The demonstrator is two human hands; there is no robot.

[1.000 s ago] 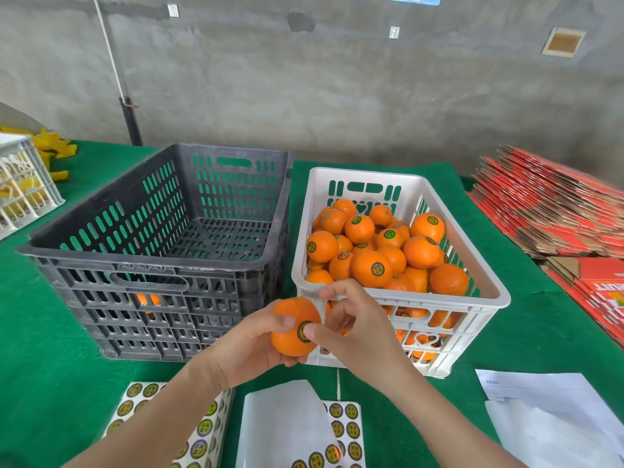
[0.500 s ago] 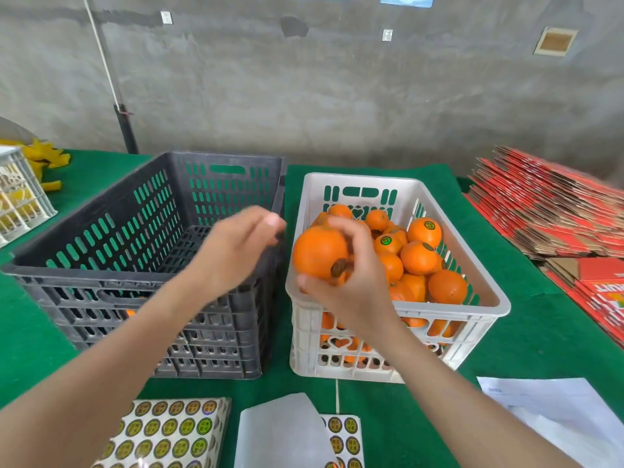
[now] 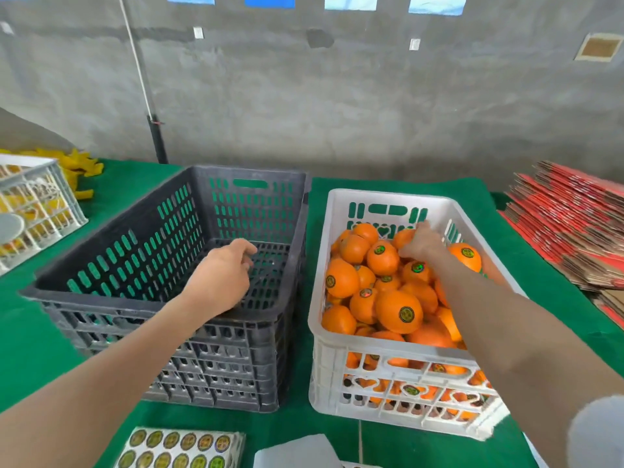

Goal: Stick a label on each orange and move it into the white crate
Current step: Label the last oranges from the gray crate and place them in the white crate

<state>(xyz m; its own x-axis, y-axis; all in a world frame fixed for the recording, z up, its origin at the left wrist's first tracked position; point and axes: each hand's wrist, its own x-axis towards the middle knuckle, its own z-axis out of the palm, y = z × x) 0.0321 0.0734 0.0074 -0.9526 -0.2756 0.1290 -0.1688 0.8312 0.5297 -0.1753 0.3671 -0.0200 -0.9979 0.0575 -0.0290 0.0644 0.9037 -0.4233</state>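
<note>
Illumination: bright, even daylight. The window openings along the top edge render as flat blue and white patches.

Shadows: soft and faint, gathered on the counter at the base of the white crate.

Glare: small highlights on the oranges and their foil labels.

Distortion: wide-angle bowing toward the frame edges.

Blur: the red cardboard stack is soft, and a grey smear covers the lower right corner.

Right hand underside hidden against oranges, grip unclear; label sheet cut off by bottom edge.
</note>
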